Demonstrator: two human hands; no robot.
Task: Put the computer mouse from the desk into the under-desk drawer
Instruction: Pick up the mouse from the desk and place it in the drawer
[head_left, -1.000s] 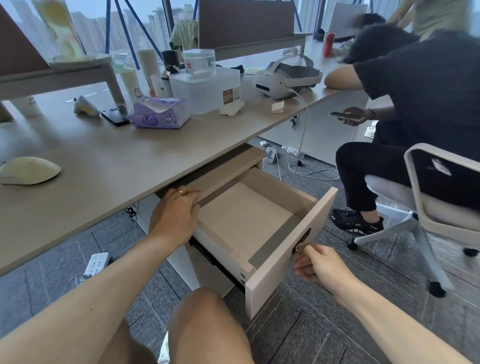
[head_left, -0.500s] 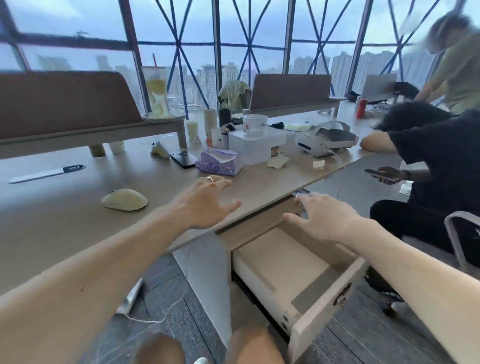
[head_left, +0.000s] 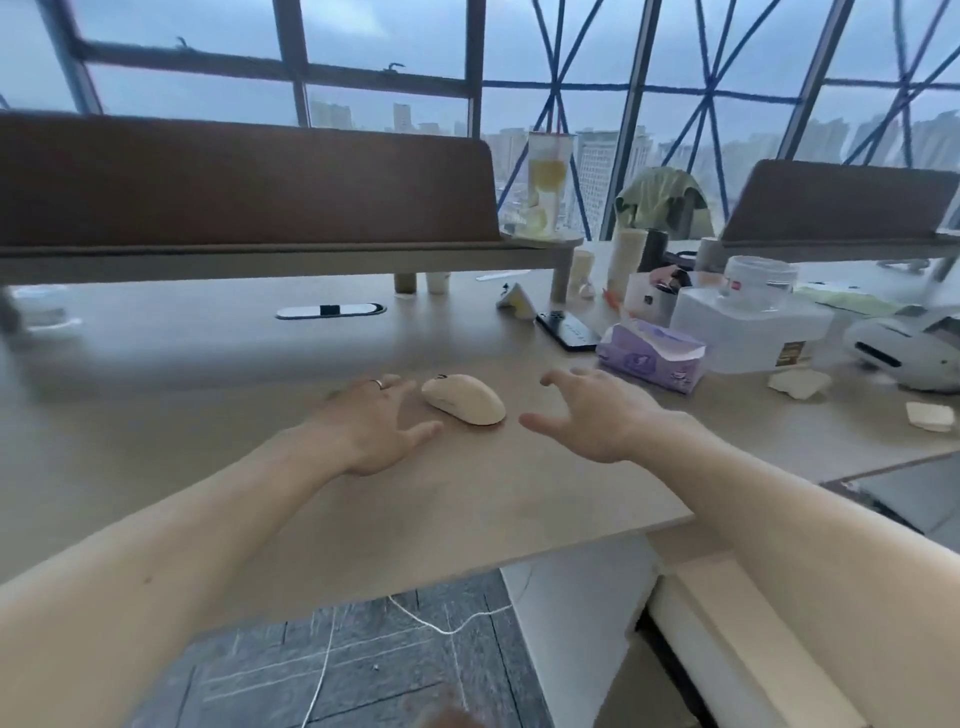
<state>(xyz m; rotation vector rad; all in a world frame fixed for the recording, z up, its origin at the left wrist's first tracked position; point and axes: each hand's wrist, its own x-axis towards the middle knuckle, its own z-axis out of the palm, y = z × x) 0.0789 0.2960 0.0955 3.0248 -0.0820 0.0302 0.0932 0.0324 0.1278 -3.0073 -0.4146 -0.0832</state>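
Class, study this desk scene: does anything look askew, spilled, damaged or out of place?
Nothing stands out. The mouse lies flat on the desk between the open left hand and right hand; nothing looks spilled or broken.

Two bare forearms with no sleeves, a thin silver ring (head_left: 378, 384) on one left-hand finger

Mouse (head_left: 464, 399) is sitting on desk (head_left: 218, 364), between left hand (head_left: 375, 422) and right hand (head_left: 597, 413), touching neither. Tissue pack (head_left: 650, 354) is lying right of it; phone (head_left: 567, 330) is lying farther back.
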